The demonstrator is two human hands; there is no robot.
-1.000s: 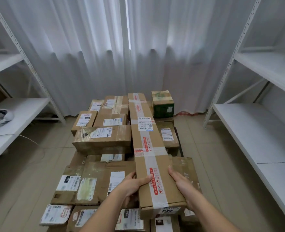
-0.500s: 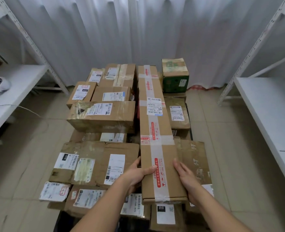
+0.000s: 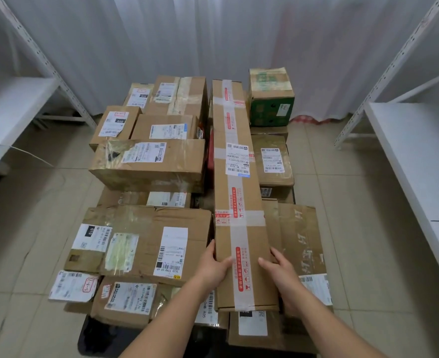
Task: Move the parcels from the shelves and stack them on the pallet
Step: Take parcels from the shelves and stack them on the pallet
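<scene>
White curtain (image 3: 213, 34) behind, bare shelves (image 3: 419, 156) either side. The long box (image 3: 239, 202) lies on the stack, running near to far; left hand (image 3: 213, 270) and right hand (image 3: 281, 273) clasp its near end, equally close.

storeroom | labelled parcels (image 3: 148, 164) stacked | white metal shelves (image 3: 419, 156) | tiled floor (image 3: 355, 228)

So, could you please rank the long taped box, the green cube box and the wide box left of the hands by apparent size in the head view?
1. long taped box
2. wide box, nearly as large, and nearer the camera
3. green cube box, farthest away
</scene>
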